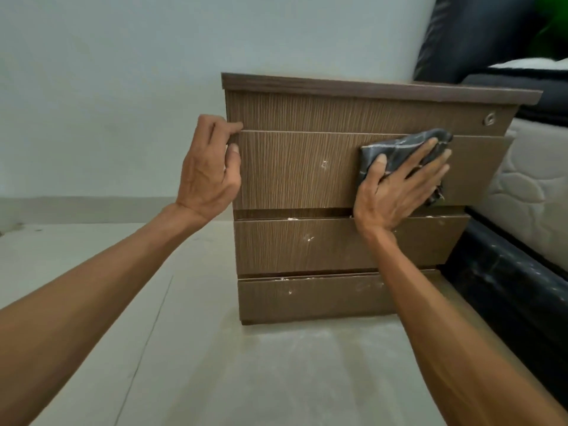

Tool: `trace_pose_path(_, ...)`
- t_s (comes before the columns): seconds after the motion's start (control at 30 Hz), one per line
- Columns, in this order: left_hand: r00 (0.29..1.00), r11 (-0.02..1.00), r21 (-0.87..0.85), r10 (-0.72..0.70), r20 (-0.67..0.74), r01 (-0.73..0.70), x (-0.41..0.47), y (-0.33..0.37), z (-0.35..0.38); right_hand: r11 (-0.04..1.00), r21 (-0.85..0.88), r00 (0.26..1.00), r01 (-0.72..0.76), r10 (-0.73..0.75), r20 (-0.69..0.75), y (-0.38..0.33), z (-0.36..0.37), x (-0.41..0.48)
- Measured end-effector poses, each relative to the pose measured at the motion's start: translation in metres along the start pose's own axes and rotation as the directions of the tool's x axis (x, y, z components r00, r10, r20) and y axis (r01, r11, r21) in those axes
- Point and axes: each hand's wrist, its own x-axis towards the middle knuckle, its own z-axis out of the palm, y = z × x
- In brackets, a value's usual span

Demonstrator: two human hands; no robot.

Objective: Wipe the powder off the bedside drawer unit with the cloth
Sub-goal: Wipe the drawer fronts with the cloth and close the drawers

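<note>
The brown wood-grain bedside drawer unit (307, 179) stands on the floor beside the bed. The left hand (209, 176) pinches its second drawer's edge; the right hand (399, 186), fingers spread, presses the dark checked cloth (399, 146) flat there. Risk: white powder specks (324, 164) lodged in the gaps get missed.

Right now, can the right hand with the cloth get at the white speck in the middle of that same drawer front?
Probably yes. The right hand presses the cloth flat on that front, and the speck lies beside it with bare panel between.
</note>
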Motion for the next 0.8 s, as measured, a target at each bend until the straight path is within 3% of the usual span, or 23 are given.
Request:
trace_pose_path(0.2,0.998,0.999,0.038,0.021,0.064,-0.024,0.006,0.001,-0.011,0.981,-0.025,0.979,0.194,-0.192,0.065,-0.044,0.008,-0.039)
trace_pose_path(0.4,0.999,0.999,0.026,-0.020,0.048,0.018,0.008,0.002,-0.013,0.893,-0.052,0.889,0.447,-0.436,0.142,-0.075,0.016,-0.072)
trace_pose_path(0.67,0.991,0.996,0.048,-0.085,0.107,0.080,0.015,0.009,-0.026,0.667,0.032,0.659,0.744,-0.741,0.126,-0.105,0.023,-0.105)
trace_pose_path(0.73,0.986,0.994,0.052,-0.105,0.133,0.098,0.017,0.011,-0.030,0.563,0.067,0.553,0.823,-0.823,0.127,-0.104,0.023,-0.108)
trace_pose_path(0.8,0.981,0.992,0.086,-0.109,0.163,0.096,0.017,0.013,-0.035,0.398,0.135,0.374,0.907,-0.911,0.173,-0.101,0.021,-0.109)
